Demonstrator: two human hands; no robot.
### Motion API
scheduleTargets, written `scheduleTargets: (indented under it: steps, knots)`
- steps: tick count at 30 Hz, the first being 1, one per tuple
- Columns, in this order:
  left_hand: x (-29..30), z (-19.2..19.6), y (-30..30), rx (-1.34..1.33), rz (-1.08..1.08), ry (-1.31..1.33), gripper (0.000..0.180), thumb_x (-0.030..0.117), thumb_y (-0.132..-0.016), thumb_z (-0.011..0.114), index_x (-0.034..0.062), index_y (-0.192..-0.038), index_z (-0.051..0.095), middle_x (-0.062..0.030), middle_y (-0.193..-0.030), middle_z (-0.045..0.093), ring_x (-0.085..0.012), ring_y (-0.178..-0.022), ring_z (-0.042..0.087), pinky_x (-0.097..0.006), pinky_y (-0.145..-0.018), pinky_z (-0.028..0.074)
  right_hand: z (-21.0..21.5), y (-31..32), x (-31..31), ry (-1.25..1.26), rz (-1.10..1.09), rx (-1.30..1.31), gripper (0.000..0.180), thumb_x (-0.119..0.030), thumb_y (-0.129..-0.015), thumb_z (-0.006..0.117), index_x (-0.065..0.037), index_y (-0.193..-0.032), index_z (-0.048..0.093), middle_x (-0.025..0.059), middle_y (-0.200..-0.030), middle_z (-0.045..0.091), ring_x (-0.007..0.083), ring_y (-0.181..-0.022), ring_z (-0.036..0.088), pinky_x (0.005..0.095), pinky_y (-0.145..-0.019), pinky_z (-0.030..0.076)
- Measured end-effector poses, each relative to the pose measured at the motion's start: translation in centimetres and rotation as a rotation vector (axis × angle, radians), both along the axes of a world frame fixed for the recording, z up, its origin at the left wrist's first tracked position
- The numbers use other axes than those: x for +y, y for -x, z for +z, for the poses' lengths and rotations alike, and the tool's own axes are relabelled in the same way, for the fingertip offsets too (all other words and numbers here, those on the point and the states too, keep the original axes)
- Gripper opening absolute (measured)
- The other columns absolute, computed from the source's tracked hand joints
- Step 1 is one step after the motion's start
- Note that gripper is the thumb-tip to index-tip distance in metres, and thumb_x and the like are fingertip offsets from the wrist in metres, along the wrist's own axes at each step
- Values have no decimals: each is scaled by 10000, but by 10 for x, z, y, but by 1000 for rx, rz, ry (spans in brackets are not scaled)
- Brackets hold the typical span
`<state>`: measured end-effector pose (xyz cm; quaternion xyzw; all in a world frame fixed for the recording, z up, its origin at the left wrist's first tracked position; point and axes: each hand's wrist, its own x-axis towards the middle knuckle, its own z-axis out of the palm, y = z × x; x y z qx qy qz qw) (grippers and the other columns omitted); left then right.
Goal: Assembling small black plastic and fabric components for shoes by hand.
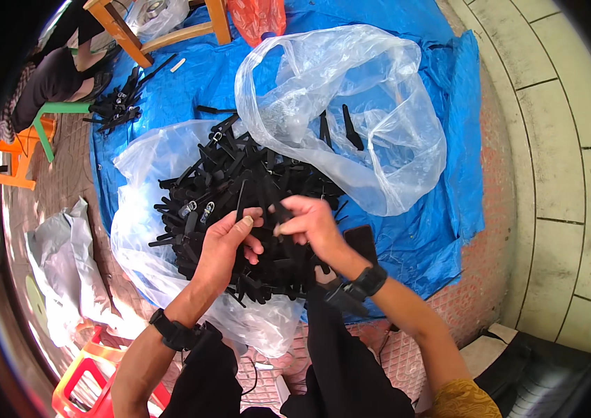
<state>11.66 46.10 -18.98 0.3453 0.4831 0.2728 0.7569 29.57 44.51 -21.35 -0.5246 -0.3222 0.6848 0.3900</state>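
A heap of black straps (239, 164), some with shiny metal buckles (207, 211), lies in front of me on a see-through plastic sheet (135, 230). Above the heap, my left hand (229, 237) pinches a thin black strap (242, 198) between thumb and fingers, its end pointing away from me. Close to its right, my right hand (315, 226) is closed on another dark strap (279, 209). The two hands are slightly apart. Dark straps behind the fingers blend together, so the held pieces' full length cannot be made out.
A crumpled see-through bag (393, 160) covers the heap's far right side. Blue tarp (462, 174) lies beneath. Smaller straps (118, 108) lie far left, near a seated person's leg (51, 83). A wooden stool (177, 35) and red bag (257, 17) stand beyond; a red stool (86, 376) stands near left.
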Motion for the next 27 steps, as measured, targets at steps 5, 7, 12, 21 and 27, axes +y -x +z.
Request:
scheduleTargets:
  steps: [5,7,12,21,27]
  knots:
    - [0,-20,23,42,-12,76,280,202,-876,464,-16,-1038,531,-86,-878,564,-107,-586,534,-229,-483,437,-4,-73,45,-363,-138,-567,129,-151,-631,594,-45,-703,574,5,-518,486,82,-446,465,221,-401,343]
    - [-1,-28,25,129,-63,36,250,194,-871,468,-7,-999,544,-80,-850,558,-110,-582,528,-228,-479,430,13,-96,49,-445,-184,-945,133,-134,-624,604,-36,-694,547,62,-613,538,164,-556,539,284,-480,412]
    - [-1,-48,40,648,-349,-119,189,132,-833,501,2,-960,552,-83,-819,559,-163,-652,566,-271,-546,455,-41,-59,12,-827,426,-959,314,-38,-554,598,-76,-866,603,68,-836,571,255,-842,536,347,-732,440]
    - [-17,-58,37,884,-656,-863,314,152,-723,601,24,-996,512,-145,-873,529,-330,-792,551,-385,-697,452,-96,-25,1,-760,682,-1343,70,-114,-661,552,-71,-716,551,84,-688,554,237,-617,583,359,-528,446]
    - [-22,-71,39,1117,-971,-895,370,201,-668,651,39,-943,464,-154,-817,530,-296,-763,576,-403,-636,474,-51,-58,-16,-735,545,-1218,166,-210,-631,621,-75,-614,527,68,-624,559,248,-596,587,349,-492,451]
